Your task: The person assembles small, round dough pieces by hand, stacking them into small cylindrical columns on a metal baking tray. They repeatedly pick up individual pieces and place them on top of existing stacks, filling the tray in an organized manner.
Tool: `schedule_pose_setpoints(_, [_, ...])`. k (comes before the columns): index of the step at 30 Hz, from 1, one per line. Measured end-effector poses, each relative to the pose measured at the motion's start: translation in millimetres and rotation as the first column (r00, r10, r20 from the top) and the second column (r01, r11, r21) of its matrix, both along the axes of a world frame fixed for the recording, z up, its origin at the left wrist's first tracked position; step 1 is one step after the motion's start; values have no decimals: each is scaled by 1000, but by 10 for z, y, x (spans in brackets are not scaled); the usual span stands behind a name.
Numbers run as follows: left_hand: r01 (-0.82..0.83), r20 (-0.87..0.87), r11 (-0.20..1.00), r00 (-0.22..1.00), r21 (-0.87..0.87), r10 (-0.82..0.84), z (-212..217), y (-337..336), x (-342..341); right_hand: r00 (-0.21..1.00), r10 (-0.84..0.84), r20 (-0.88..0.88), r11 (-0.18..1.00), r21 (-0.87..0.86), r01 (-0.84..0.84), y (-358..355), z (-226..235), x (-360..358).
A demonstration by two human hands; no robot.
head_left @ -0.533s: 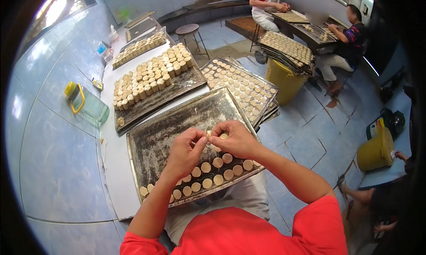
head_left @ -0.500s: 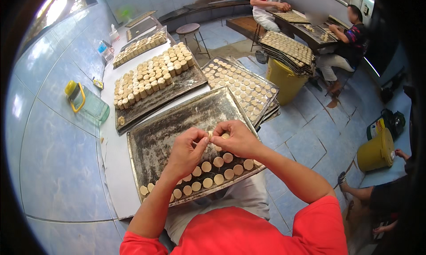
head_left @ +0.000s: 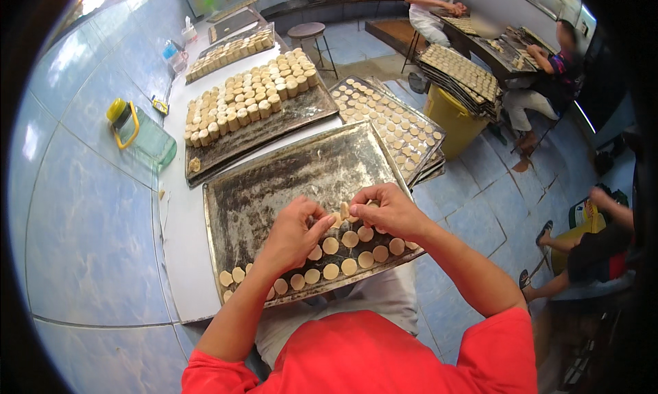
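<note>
Pale round dough discs (head_left: 330, 246) lie in rows along the near edge of a dark, worn baking tray (head_left: 274, 181). Over these rows, my left hand (head_left: 298, 235) has its fingers curled, with thumb and forefinger at the edge of a dough disc (head_left: 336, 220) close to the tray. Beside it, my right hand (head_left: 389, 214) pinches another disc (head_left: 345, 210) upright between thumb and fingertips. Part of a pale dough piece (head_left: 373, 203) shows behind the right fingers; how much lies in the palm is hidden.
Beyond my tray, another tray (head_left: 301, 113) bears many short dough cylinders (head_left: 236, 103). A water jug (head_left: 147, 137) stands left on the white table (head_left: 177, 257). Stacked trays of discs (head_left: 391, 123) are at right, more atop a yellow bin (head_left: 449, 123). People work at a far table; another sits right.
My hands have drawn slightly apart, and the right now holds a disc upright. A disc now shows at the left fingertips. The view has shifted, and the person at right has moved.
</note>
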State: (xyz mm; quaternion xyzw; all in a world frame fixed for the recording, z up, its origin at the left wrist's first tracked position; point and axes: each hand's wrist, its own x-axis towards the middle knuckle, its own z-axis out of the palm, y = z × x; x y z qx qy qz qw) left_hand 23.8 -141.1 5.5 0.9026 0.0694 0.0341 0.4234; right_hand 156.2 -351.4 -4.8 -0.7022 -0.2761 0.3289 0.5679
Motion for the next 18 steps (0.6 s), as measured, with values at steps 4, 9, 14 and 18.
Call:
schedule_pose_setpoints(4, [42, 48, 989, 998, -142, -35, 24, 47, -78, 994, 99, -48, 991, -89, -103, 144, 5, -119])
schedule_pose_setpoints(9, [-78, -59, 969, 994, 236, 94, -49, 189, -211, 999, 30, 29, 987, -160, -25, 256, 28, -201])
schedule_pose_setpoints(14, [-49, 52, 996, 997, -69, 53, -64, 235, -386, 965, 162, -207, 979, -88, -183, 411, 64, -295])
schedule_pose_setpoints(18, [-126, 69, 983, 991, 131, 118, -120, 417, -486, 977, 163, -141, 984, -44, -170, 526, 94, -368])
